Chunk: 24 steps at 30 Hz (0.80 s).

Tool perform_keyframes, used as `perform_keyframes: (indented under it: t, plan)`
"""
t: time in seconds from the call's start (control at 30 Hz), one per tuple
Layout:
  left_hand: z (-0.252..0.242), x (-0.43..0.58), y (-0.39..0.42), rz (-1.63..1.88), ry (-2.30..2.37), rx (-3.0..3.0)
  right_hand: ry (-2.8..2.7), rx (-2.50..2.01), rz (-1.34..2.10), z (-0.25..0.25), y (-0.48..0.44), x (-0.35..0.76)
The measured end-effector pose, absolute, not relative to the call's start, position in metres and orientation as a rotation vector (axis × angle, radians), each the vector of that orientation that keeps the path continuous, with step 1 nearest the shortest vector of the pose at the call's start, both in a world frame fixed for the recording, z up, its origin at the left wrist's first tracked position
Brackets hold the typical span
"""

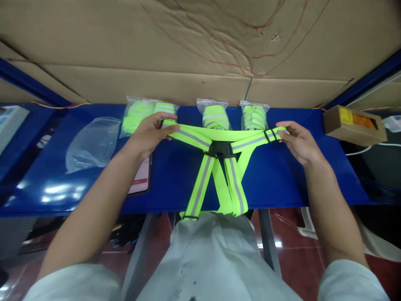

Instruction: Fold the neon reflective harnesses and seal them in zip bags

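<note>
A neon yellow reflective harness with grey stripes is stretched out over the table. My left hand pinches one upper strap end, and my right hand pinches the opposite end close to a black slider buckle. Between them sits a black plastic joining piece where the straps meet. The lower straps hang down to the table's front edge and touch my grey garment. Another black buckle shows at the lower left strap.
Clear bags with folded neon straps lie along the back of the blue table. An unfilled clear plastic bag is at left, with a phone partly behind my left forearm. A cardboard box stands right. Cardboard panels rise behind.
</note>
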<state>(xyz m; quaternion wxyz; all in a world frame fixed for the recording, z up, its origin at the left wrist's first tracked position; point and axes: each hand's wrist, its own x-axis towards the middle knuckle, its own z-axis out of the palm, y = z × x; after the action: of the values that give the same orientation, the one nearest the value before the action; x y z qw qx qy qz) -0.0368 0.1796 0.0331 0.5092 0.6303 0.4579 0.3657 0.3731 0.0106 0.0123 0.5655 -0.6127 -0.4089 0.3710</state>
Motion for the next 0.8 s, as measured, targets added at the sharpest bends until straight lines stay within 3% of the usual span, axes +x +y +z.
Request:
perform_keyframes:
  t: [0.23,0.53,0.8]
  plan:
    - [0.079,-0.046,0.167,1.222,0.843,1.691,-0.93,-1.2,0.67,0.049,0.004,0.373]
    - [0.057,-0.032,0.184,0.969,1.076,1.246,-0.593,-1.419,0.855,0.028,0.026,0.363]
    - [0.146,-0.06,0.14,0.992,0.726,1.658,-0.873,-1.217,0.432,0.097,-0.002,0.347]
